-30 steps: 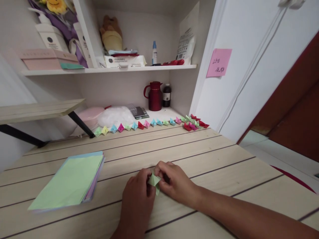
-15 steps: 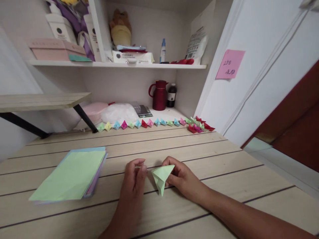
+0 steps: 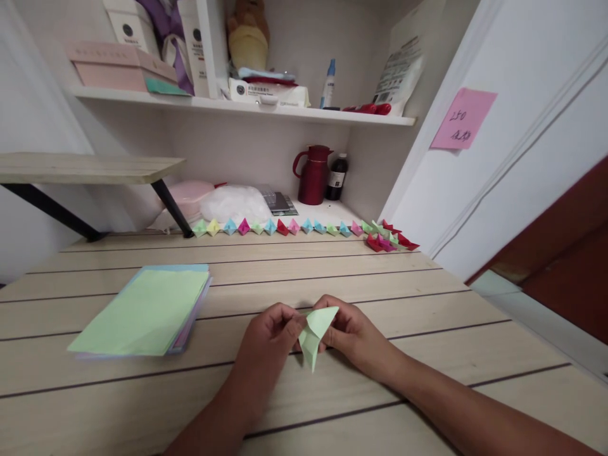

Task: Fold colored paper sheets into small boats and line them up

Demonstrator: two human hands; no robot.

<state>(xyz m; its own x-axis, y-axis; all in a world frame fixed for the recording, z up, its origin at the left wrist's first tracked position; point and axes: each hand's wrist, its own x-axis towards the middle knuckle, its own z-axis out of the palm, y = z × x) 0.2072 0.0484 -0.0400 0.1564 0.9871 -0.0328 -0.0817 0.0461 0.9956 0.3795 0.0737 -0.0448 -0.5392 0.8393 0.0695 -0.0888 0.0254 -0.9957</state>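
A pale green piece of folded paper (image 3: 314, 334) is held between my two hands, just above the wooden table. My left hand (image 3: 275, 332) pinches its left side with thumb and fingers. My right hand (image 3: 349, 326) grips the right side, the fingertips partly hidden behind the paper. One point of the folded paper hangs downward and another points up to the right. To the left lies a stack of coloured paper (image 3: 142, 310) with a green sheet on top.
A row of small folded paper boats (image 3: 282, 227) runs along the table's back edge, ending in a cluster of boats (image 3: 389, 240) at right. Behind stand a dark red jug (image 3: 313, 174) and a dark bottle (image 3: 337, 177). A small raised wooden shelf (image 3: 90, 168) stands at left.
My left hand has moved right and closed on the folded paper, which it was apart from before. My right hand keeps its grip. The camera view has shifted slightly.
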